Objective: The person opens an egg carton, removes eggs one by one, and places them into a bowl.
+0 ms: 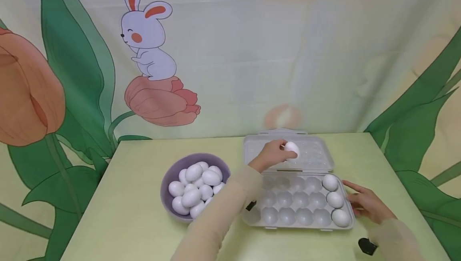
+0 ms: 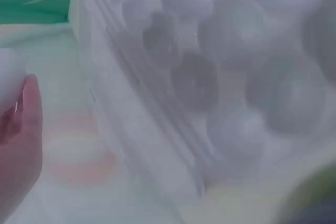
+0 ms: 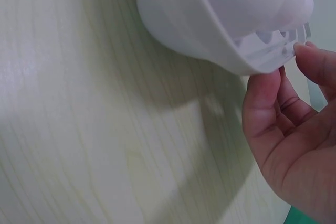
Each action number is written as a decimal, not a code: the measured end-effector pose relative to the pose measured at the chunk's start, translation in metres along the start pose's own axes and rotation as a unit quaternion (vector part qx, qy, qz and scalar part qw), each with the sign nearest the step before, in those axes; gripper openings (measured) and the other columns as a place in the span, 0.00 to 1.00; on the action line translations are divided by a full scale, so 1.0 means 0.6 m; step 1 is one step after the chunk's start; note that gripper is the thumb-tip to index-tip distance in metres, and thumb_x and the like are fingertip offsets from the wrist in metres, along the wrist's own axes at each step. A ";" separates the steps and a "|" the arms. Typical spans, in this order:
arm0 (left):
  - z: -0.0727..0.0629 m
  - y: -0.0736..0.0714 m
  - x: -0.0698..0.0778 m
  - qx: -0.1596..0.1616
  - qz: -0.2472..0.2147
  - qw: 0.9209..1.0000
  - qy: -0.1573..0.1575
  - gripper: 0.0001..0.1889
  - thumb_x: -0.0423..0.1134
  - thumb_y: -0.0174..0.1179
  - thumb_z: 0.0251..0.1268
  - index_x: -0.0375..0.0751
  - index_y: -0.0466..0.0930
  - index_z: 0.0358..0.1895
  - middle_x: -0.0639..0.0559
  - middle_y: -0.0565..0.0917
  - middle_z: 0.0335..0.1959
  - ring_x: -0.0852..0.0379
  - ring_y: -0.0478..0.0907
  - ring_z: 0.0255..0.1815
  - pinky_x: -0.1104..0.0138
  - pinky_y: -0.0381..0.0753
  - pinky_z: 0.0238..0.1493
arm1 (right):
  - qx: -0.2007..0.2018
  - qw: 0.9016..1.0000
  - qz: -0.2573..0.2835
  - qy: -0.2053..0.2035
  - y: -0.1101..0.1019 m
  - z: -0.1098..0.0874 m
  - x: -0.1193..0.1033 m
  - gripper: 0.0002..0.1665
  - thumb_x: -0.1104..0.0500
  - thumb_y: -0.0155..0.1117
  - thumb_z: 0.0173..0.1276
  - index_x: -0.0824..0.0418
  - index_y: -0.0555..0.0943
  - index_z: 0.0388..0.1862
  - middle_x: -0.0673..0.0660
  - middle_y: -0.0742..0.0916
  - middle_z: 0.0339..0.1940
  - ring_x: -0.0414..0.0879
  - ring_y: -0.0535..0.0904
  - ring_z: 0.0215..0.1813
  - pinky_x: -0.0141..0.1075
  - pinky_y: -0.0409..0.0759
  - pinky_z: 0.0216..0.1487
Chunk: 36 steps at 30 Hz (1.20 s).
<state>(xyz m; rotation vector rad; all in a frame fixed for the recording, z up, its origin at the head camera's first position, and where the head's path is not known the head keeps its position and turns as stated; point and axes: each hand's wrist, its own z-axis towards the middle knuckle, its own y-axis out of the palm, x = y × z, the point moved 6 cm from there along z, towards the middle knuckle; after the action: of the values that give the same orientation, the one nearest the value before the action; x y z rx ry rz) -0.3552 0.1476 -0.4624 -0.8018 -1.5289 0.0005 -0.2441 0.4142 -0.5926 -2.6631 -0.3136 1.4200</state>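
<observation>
My left hand [image 1: 271, 155] pinches a white egg [image 1: 292, 149] between thumb and fingers, above the opened lid [image 1: 320, 155] of a plastic egg carton [image 1: 287, 216]. In the left wrist view that egg [image 2: 9, 80] shows only in part, at the left edge. Three white eggs, one of them the middle egg [image 1: 335, 199], fill the carton's rightmost column. At the carton's right end, my right hand [image 1: 371, 205] grips the rim. The right wrist view shows its thumb [image 3: 315, 64] over the rim and its fingers against the wall.
A purple bowl [image 1: 165, 197] heaped with white eggs [image 1: 191, 197] stands left of the carton, close to my left forearm. Both rest on a pale wood-grain table [image 1: 119, 221]. Behind it hangs a cloth [image 1: 230, 53] printed with a rabbit and tulips.
</observation>
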 end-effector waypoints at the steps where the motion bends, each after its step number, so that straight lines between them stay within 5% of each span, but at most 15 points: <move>1: -0.005 -0.014 0.002 -0.005 0.018 1.000 0.005 0.13 0.45 0.60 0.48 0.46 0.75 0.37 0.55 0.78 0.29 0.61 0.74 0.27 0.72 0.72 0.28 | -0.003 1.000 0.000 -0.001 -0.002 -0.002 0.002 0.41 0.58 0.54 0.61 0.56 0.47 0.70 0.47 0.78 0.27 0.40 0.73 0.28 0.33 0.72 0.31; 10: -0.067 -0.141 -0.013 -0.035 0.169 0.985 0.019 0.10 0.45 0.57 0.49 0.45 0.75 0.33 0.54 0.77 0.30 0.59 0.69 0.29 0.70 0.69 0.30 | -0.020 1.000 0.007 -0.010 -0.008 -0.014 0.009 0.42 0.56 0.55 0.62 0.51 0.47 0.70 0.46 0.78 0.28 0.38 0.74 0.29 0.33 0.73 0.31; 21: -0.154 -0.272 -0.104 -0.037 0.273 0.960 -0.041 0.13 0.43 0.58 0.47 0.41 0.75 0.37 0.52 0.76 0.30 0.59 0.69 0.29 0.69 0.69 0.30 | -0.024 1.000 0.020 0.002 -0.007 -0.017 0.017 0.39 0.55 0.55 0.62 0.41 0.51 0.68 0.45 0.79 0.29 0.39 0.74 0.30 0.33 0.73 0.32; 29: -0.211 -0.324 -0.153 -0.016 0.350 0.931 -0.105 0.18 0.43 0.59 0.44 0.38 0.70 0.38 0.50 0.75 0.29 0.55 0.69 0.29 0.66 0.69 0.30 | -0.021 1.000 0.019 0.010 0.001 -0.014 0.010 0.40 0.56 0.56 0.61 0.42 0.51 0.69 0.45 0.79 0.29 0.39 0.75 0.31 0.34 0.74 0.33; 36: -0.237 -0.343 -0.201 0.016 0.362 0.920 -0.149 0.16 0.42 0.61 0.42 0.37 0.71 0.32 0.50 0.74 0.25 0.55 0.67 0.26 0.66 0.67 0.27 | -0.024 1.000 0.018 0.008 0.013 -0.007 0.006 0.40 0.56 0.56 0.61 0.42 0.51 0.69 0.46 0.79 0.29 0.40 0.74 0.30 0.34 0.73 0.32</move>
<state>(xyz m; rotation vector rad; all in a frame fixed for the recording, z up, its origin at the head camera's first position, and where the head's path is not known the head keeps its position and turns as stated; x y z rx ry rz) -0.3397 -0.1295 -0.4512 -1.3469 -1.4203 0.7224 -0.2375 0.4077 -0.5944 -2.7300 -0.3047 1.4174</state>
